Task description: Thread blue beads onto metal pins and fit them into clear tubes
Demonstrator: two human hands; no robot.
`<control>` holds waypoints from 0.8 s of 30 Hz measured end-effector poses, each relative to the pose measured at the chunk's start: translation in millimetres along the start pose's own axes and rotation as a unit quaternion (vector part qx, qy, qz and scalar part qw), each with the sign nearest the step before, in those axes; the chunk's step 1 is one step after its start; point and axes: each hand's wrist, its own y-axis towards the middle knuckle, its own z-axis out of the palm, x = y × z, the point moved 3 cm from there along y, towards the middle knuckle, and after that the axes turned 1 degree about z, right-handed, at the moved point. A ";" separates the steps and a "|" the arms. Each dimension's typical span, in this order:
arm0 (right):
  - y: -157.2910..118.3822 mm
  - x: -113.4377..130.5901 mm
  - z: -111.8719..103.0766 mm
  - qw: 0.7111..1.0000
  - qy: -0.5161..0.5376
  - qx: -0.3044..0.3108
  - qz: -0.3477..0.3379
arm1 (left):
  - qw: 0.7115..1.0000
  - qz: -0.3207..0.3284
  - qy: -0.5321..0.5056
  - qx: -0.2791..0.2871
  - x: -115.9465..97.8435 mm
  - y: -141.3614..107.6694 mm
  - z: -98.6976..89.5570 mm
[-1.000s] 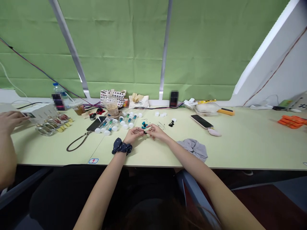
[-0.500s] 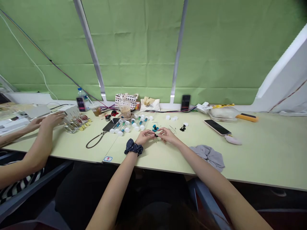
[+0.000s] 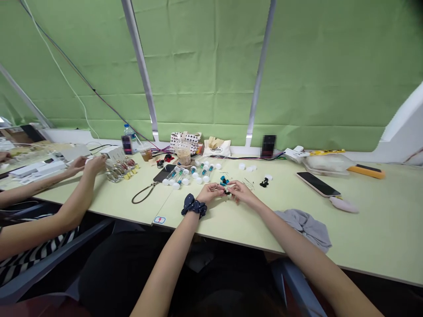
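Note:
Close together over the table, my left hand and my right hand pinch a small black piece between their fingertips. Its exact kind is too small to make out, and the fingers cover part of it. Just beyond the fingertips lies a little heap of teal pieces. Thin metal pins are scattered to the right of it. Farther right sit more black pieces beside a white cap. Several clear tubes with white caps and blue or green contents lie left of the heap.
A phone with a strap lies left of the tubes, and another phone lies to the right. A grey cloth rests by my right forearm. Behind stand a drink cup and a white pouch. A co-worker's hands handle items at left.
The view has turned a little to the left, so the table things appear farther right. My hands stay together on the small black piece, with slight finger shifts.

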 end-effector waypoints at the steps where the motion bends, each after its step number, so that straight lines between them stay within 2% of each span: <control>1: -0.6 1.0 -0.8 1.000 0.003 0.000 -0.018 | 1.000 -0.002 0.004 -0.001 -0.5 -0.2 0.2; 5: -2.7 3.1 -1.9 0.998 0.016 0.011 -0.053 | 1.000 -0.005 0.010 -0.001 -2.9 -1.5 1.3; 12: -1.7 0.8 -1.5 0.999 0.035 -0.009 -0.023 | 1.000 -0.008 -0.003 0.001 1.5 -1.6 -0.5; 19: -5.6 6.8 -5.2 0.996 0.068 0.021 -0.049 | 0.999 -0.016 -0.029 -0.017 4.2 0.3 -3.9; 21: -6.1 8.2 -4.3 0.996 0.073 0.021 -0.037 | 0.999 -0.018 -0.033 -0.019 2.6 0.6 -3.4; 24: -5.0 5.8 -2.6 0.999 0.050 0.006 0.015 | 0.999 -0.029 -0.035 -0.011 -0.8 0.5 -0.4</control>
